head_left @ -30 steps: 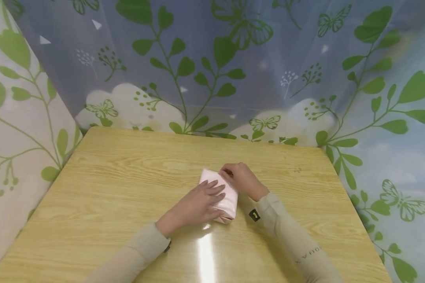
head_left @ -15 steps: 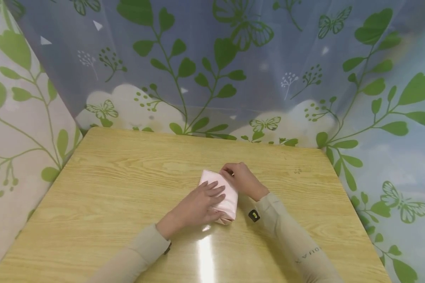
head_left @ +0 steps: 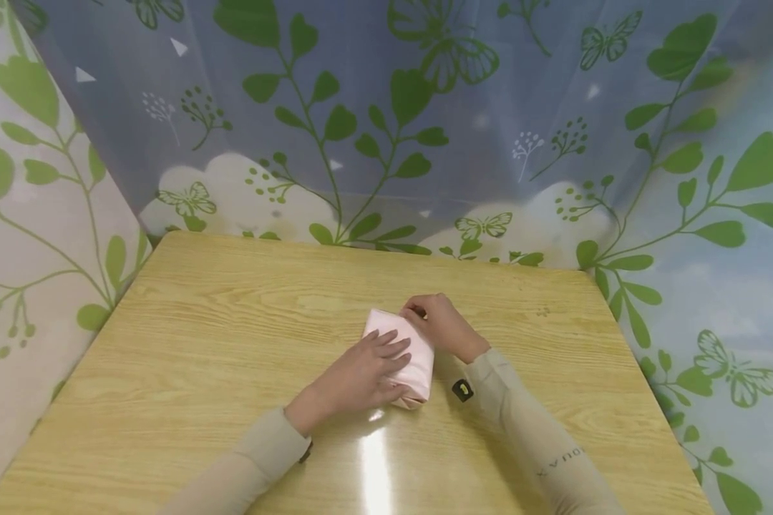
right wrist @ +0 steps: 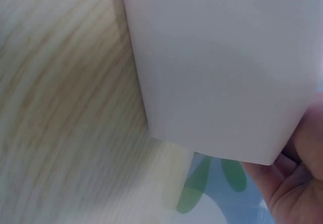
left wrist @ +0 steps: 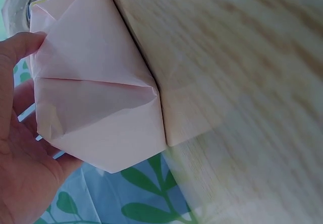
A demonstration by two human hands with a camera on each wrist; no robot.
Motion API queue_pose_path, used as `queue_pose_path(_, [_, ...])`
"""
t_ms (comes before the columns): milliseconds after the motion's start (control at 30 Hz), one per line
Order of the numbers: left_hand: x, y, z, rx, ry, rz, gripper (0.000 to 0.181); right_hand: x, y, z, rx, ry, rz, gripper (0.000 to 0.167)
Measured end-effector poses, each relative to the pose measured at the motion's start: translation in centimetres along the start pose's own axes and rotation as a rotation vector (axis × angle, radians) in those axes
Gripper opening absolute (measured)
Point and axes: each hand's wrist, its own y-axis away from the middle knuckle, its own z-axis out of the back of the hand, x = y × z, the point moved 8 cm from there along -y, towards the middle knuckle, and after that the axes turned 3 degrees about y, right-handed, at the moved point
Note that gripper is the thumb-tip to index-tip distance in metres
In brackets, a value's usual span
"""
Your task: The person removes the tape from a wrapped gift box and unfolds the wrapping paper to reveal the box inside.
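Note:
A pink paper-wrapped package [head_left: 417,368] lies on the table in front of the person. Across its top rests the left hand [head_left: 354,372], fingers spread and fairly straight. In the left wrist view the package [left wrist: 101,47] shows a folded end with creased flaps, and the left hand [left wrist: 22,183] lies along its side. The right hand [head_left: 446,329] is at the package's far right corner, its fingers bent in against the edge. The right wrist view shows a smooth side of the package [right wrist: 222,72], with the right hand [right wrist: 303,173] at its far corner; the fingertips are partly hidden.
The wood-grain table [head_left: 232,307] has a glare streak near its front. Behind it and at both sides hang curtains [head_left: 373,164] printed with green leaves and butterflies. A small black device [head_left: 462,390] sits by the right wrist.

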Motion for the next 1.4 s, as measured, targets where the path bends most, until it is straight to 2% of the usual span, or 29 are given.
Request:
queue_pose_path(600, [0.1, 0.0, -0.1, 0.003, 0.008, 0.001, 0.056, -0.6, -0.2, 0.0, -0.012, -0.027, -0.015, 0.017])
queue_pose_path(1067, [0.1, 0.1, -0.1, -0.012, 0.019, 0.006, 0.056, -1.3, 0.5, -0.3, -0.011, -0.047, -0.042, 0.024])
queue_pose_path(1400, [-0.2, -0.1, -0.1, 0.012, -0.04, 0.018, 0.055, -1.1, 0.9, -0.1, -0.008, -0.044, -0.034, 0.02])
